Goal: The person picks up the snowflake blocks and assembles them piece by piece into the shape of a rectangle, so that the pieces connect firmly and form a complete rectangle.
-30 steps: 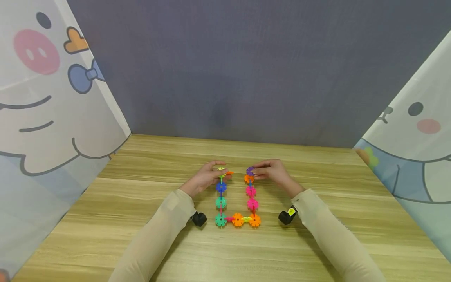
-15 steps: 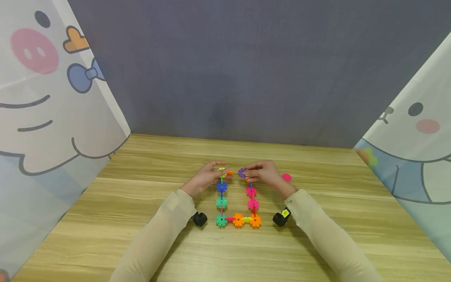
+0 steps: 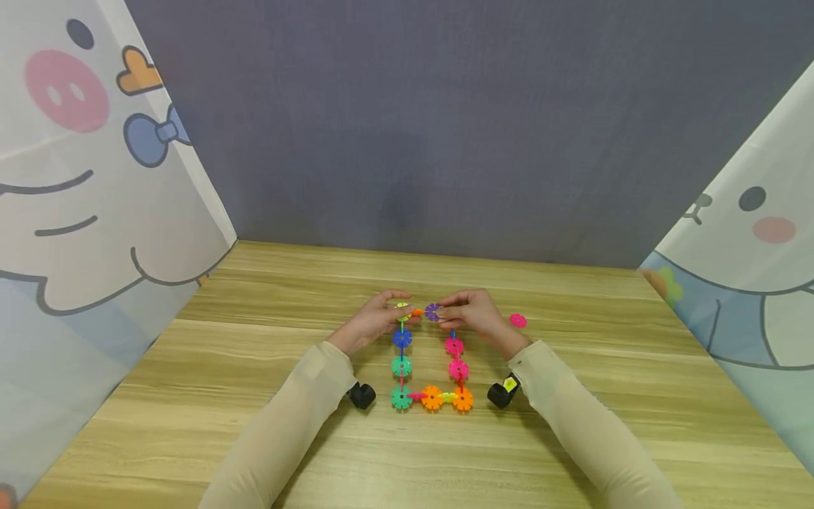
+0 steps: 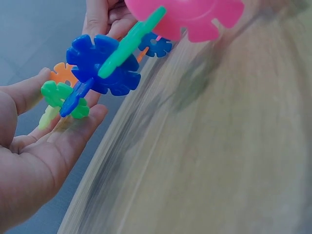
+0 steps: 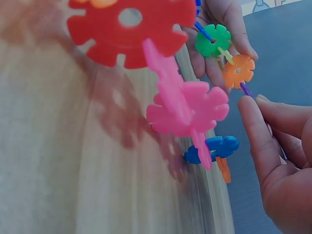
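Observation:
A chain of slotted plastic snowflake discs forms a U-like outline on the table. My left hand (image 3: 374, 322) holds the chain's far left corner, with thumb and fingers about the yellow disc (image 3: 403, 309). An orange disc (image 5: 239, 71) juts rightward from that corner. My right hand (image 3: 475, 315) pinches a purple disc (image 3: 433, 312), whose edge meets the orange disc in the right wrist view. Below the left hand run a blue disc (image 3: 402, 338) and green ones. Pink discs (image 3: 458, 369) make up the right side; its far end is hidden behind my right hand.
A loose pink disc (image 3: 518, 321) lies right of my right hand. The wooden table (image 3: 286, 452) ends at a grey wall panel (image 3: 407, 141) behind. Printed cartoon panels stand at both sides. Black wrist cameras (image 3: 362, 396) hang beneath both wrists.
My right hand has moved left with the purple disc, from above the chain's right end to the orange disc. The loose pink disc has come into sight. My left hand stays put.

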A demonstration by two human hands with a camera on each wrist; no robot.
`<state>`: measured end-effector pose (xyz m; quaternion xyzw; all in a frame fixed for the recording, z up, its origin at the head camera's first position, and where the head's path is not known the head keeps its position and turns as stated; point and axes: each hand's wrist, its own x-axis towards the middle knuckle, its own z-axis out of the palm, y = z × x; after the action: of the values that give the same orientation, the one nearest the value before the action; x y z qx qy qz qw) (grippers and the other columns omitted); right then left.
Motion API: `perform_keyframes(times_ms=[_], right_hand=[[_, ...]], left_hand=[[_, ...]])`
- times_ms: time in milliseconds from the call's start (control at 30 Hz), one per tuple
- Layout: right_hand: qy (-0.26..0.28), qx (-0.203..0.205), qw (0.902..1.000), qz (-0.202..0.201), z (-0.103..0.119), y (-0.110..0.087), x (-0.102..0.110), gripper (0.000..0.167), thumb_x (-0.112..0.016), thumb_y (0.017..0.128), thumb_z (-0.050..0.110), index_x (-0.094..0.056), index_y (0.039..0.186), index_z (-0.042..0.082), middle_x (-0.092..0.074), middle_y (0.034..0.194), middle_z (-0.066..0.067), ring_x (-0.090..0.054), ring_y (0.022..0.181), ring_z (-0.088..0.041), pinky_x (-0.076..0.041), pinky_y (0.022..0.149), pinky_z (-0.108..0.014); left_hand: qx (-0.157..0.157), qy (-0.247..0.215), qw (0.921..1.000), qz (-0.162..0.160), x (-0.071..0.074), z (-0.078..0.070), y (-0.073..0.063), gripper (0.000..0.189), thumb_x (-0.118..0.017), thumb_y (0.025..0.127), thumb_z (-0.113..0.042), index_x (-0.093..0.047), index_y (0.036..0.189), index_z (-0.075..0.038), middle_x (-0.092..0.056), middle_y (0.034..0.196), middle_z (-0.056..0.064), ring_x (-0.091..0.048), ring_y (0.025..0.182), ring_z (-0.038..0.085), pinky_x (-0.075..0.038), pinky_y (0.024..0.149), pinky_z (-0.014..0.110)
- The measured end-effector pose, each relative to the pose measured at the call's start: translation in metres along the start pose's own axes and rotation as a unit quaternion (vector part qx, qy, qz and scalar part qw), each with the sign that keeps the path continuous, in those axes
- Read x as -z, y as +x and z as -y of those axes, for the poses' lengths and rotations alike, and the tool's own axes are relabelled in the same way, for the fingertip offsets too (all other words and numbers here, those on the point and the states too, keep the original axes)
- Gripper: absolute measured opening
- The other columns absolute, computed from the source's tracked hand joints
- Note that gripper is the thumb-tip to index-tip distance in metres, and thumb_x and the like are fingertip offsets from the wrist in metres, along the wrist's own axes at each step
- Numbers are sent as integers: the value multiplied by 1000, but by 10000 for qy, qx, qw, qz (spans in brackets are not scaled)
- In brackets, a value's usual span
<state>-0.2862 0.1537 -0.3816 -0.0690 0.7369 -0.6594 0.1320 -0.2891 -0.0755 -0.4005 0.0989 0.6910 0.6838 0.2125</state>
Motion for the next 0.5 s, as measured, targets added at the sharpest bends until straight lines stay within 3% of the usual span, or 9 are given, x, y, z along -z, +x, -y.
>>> perform_keyframes(times_ms=[500], right_hand=[[-86, 81, 9998, 170, 1, -1, -1, 28, -61, 94, -9, -59, 119, -21, -71, 94, -15, -73, 74, -20, -59, 75, -37]], left_hand=[[28, -22, 10000, -20, -3, 2, 4, 48, -56, 103, -14, -38, 146, 0, -69, 114, 22, -65, 112, 32, -44, 104, 51]])
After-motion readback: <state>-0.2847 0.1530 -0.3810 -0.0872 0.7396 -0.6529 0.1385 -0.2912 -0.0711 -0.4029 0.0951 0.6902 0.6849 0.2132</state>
